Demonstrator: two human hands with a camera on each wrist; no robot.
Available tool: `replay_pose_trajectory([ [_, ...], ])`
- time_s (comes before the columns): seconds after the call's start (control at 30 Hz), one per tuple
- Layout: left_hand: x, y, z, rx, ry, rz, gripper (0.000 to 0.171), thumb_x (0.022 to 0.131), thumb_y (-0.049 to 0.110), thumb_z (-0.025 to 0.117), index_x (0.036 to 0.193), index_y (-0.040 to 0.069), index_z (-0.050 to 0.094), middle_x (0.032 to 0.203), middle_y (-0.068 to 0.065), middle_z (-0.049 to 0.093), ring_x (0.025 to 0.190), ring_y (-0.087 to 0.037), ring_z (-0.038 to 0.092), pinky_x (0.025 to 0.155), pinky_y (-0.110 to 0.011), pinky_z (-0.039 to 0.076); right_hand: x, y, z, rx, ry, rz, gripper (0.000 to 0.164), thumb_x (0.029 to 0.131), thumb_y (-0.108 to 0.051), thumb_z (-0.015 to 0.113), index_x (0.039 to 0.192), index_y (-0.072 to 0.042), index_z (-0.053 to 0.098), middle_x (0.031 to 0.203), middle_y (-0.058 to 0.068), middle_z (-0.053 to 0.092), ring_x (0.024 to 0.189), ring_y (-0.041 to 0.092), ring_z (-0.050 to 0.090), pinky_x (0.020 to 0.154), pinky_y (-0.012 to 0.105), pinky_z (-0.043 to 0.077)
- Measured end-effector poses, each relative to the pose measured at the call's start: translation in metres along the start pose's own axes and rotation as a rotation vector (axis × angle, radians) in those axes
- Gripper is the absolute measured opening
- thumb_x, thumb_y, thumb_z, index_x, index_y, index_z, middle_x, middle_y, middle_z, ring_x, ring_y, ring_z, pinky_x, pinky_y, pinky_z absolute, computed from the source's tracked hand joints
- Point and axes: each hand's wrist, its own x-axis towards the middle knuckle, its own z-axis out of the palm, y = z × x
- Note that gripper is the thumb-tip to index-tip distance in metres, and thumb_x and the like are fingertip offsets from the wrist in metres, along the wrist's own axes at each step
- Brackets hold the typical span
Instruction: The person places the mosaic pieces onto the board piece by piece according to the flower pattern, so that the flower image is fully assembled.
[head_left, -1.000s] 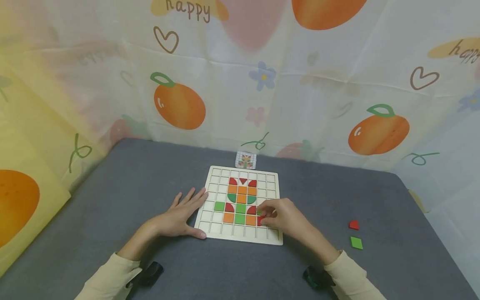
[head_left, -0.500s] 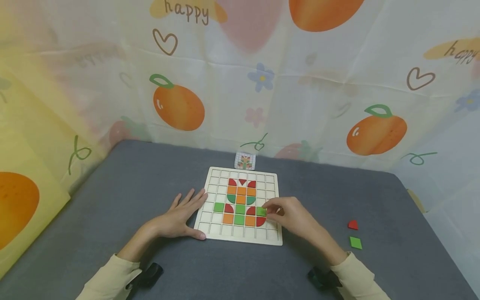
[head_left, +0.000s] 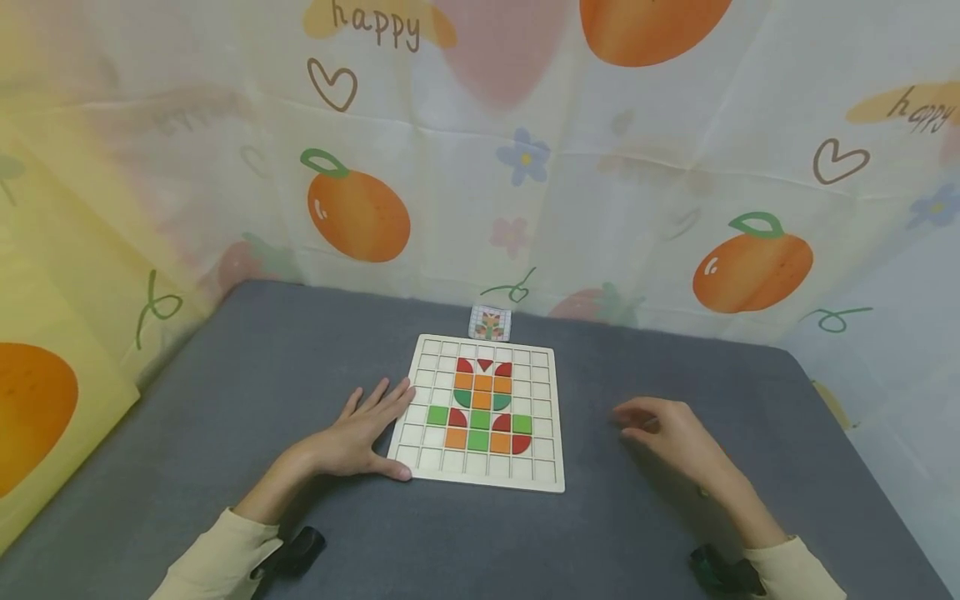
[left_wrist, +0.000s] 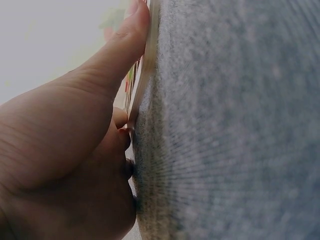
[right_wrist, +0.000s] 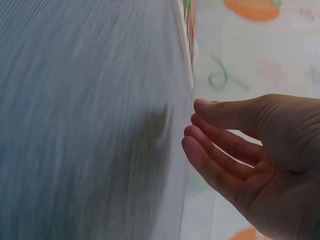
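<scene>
A pale gridded board (head_left: 536, 475) lies on the grey cloth, bearing a flower-like pattern of red, orange and green tiles. My left hand (head_left: 358, 435) rests at its left edge with fingers spread; fingertips and thumb touch the border. Off to the right of the board, my right hand (head_left: 667, 433) hovers above the cloth. Its fingers are loosely bent, and the right wrist view shows nothing between them. A light green square tile (head_left: 522, 424) sits at the right of the pattern, above a red rounded tile (head_left: 521, 444).
Behind the board lies a small pattern card (head_left: 490, 323). A sliver of a loose green tile (head_left: 702, 492) shows beside my right wrist; the arm hides the rest of that spot. A fruit-printed curtain (head_left: 450, 200) hangs along the table's far edge.
My right hand has let go of the light green square, leaving it on the board, and moved right, away from the board. The left hand has stayed put.
</scene>
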Motion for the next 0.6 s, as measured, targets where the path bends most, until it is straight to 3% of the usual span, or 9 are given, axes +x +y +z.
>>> replay_pose_trajectory([
  [0.23,0.000,0.001,0.000,0.003,-0.002,0.002,0.115,0.075,0.052,0.080,0.156,0.001,0.016,0.163,-0.019,0.007,0.147,-0.045,-0.004,0.111,-0.064,-0.009,-0.025,0.028,-0.024,-0.080,0.009,0.124,0.032,0.084,-0.004,0.075,0.115,-0.005,0.070,0.112,0.015,0.068,0.094,0.032,0.068,0.068,0.036,0.057],
  [0.37,-0.001,0.000,0.000,-0.002,0.000,-0.007,0.115,0.075,0.052,0.080,0.156,0.001,0.015,0.163,-0.018,0.006,0.147,-0.044,-0.004,0.111,-0.064,-0.010,-0.035,0.041,-0.034,-0.137,-0.013,0.241,0.036,0.088,-0.019,0.074,0.119,-0.002,0.068,0.115,0.021,0.066,0.095,0.036,0.066,0.070,0.045,0.055],
  [0.47,-0.001,0.000,0.000,-0.003,0.001,-0.009,0.115,0.075,0.052,0.080,0.156,0.002,0.015,0.163,-0.017,0.006,0.148,-0.044,-0.005,0.111,-0.064,-0.010,-0.041,0.048,-0.040,-0.159,-0.041,0.327,0.045,0.089,-0.032,0.073,0.118,0.002,0.066,0.107,0.020,0.068,0.093,0.035,0.066,0.072,0.049,0.053],
  [0.6,0.000,0.000,-0.001,0.001,-0.001,-0.006,0.116,0.075,0.053,0.079,0.156,0.002,0.015,0.163,-0.017,0.006,0.148,-0.044,-0.005,0.111,-0.064,-0.010,-0.045,0.051,-0.044,-0.139,-0.082,0.394,0.048,0.087,-0.033,0.074,0.114,0.006,0.066,0.095,0.012,0.070,0.086,0.030,0.067,0.068,0.046,0.053],
])
